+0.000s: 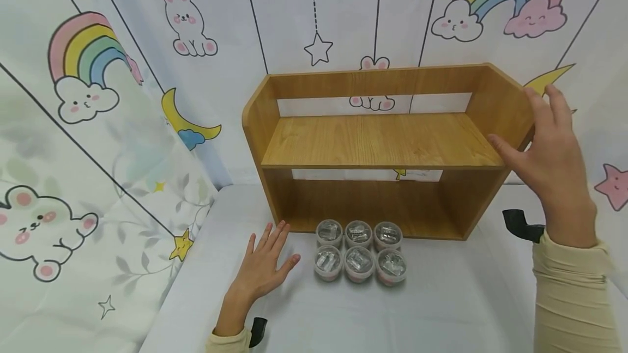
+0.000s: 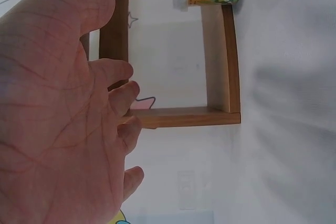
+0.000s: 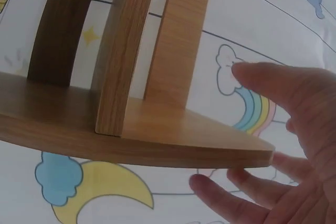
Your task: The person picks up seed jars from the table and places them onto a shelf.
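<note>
Head view: one two-tier wooden shelf (image 1: 363,140), stood upright on a white-covered table (image 1: 456,298); six clear-lidded tubs (image 1: 359,259), set in two rows of three before its lower front edge; left hand (image 1: 262,271), fingers spread, nothing held, near the shelf's lower left corner; right hand (image 1: 556,151), placed about the right side panel (image 1: 500,99), thumb inward.
Left wrist view: bare palm, released; one tub seen with printed label.
Right wrist view: thumb held off the panel, no grasp closed; fingertip contact cannot be told; for steadying, both sides are best gripped evenly, tubs left unbrushed.
</note>
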Demonstrator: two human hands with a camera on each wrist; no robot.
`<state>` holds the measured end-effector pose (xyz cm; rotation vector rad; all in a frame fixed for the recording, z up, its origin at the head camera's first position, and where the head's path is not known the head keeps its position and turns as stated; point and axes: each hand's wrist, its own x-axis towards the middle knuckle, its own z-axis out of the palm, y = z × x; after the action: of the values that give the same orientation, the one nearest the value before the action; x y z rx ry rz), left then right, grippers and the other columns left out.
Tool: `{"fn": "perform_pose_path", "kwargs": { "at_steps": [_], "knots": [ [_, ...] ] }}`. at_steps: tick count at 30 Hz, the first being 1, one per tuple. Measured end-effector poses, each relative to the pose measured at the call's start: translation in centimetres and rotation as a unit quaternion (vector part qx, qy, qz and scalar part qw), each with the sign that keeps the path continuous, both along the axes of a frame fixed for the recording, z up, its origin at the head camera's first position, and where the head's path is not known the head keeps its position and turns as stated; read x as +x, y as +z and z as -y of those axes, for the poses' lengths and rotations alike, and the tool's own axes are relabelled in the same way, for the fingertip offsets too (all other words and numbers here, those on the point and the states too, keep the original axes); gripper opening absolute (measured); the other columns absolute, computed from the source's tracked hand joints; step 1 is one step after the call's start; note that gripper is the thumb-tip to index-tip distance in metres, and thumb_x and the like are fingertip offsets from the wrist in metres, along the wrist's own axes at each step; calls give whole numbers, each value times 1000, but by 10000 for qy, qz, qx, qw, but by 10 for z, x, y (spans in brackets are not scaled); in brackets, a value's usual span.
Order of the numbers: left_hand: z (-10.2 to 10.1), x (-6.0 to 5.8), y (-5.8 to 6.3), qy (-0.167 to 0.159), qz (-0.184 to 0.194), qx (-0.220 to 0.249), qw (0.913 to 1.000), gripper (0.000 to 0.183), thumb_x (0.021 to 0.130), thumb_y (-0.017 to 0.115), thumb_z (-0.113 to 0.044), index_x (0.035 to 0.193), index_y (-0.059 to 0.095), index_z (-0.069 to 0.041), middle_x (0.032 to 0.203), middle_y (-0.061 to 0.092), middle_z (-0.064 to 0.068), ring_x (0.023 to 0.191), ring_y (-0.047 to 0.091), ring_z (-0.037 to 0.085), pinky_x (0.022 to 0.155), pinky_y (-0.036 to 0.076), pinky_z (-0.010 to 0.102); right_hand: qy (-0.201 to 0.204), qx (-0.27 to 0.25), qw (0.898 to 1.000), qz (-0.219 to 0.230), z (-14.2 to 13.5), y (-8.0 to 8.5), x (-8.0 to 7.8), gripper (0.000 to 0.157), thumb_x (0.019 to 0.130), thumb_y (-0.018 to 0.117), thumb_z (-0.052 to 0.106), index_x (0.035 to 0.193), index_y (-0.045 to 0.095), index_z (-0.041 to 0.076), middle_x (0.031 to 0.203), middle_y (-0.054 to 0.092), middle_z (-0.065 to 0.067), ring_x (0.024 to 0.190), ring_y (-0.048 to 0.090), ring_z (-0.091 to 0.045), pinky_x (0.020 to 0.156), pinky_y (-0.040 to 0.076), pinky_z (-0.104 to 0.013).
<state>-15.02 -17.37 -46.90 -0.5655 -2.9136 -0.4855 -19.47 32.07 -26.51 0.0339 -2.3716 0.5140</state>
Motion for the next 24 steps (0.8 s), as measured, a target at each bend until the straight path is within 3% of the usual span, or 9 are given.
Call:
{"fn": "perform_pose_path", "kwargs": {
  "at_steps": [9, 15, 19, 24],
  "knots": [
    [3, -1, -2, 1, 180, 92, 9998, 76, 98, 47, -56, 156, 29, -10, 161, 24, 6, 149, 11, 29, 114, 7, 63, -20, -157, 9998, -151, 0, -1, -7, 70, 92, 57, -2, 155, 28, 9, 157, 29, -18, 137, 35, -44, 102, 33, -62],
    [2, -12, 1, -410, 457, 615, 9962, 78, 97, 50, -56, 156, 28, -11, 161, 23, 6, 148, 13, 32, 114, 9, 63, -84, -135, 9994, -307, -1, -1, -7, 65, 93, 54, -3, 153, 31, 5, 153, 35, -20, 133, 40, -45, 104, 34, -58],
    [-3, -27, 1, -876, 997, 1310, 9825, 76, 98, 52, -53, 156, 27, -9, 161, 23, 8, 149, 12, 32, 114, 10, 63, -138, -153, 9994, -277, 0, 0, -6, 64, 93, 54, -2, 153, 31, 5, 153, 35, -19, 134, 40, -44, 105, 34, -58],
    [-11, -50, -5, -1408, 1678, 2058, 9538, 73, 99, 57, -43, 156, 25, -10, 161, 23, 6, 148, 14, 28, 116, 16, 55, -179, -181, 9995, -196, 1, 0, -6, 63, 94, 54, -2, 153, 31, 5, 153, 36, -19, 133, 41, -45, 104, 35, -58]
  ]
}}
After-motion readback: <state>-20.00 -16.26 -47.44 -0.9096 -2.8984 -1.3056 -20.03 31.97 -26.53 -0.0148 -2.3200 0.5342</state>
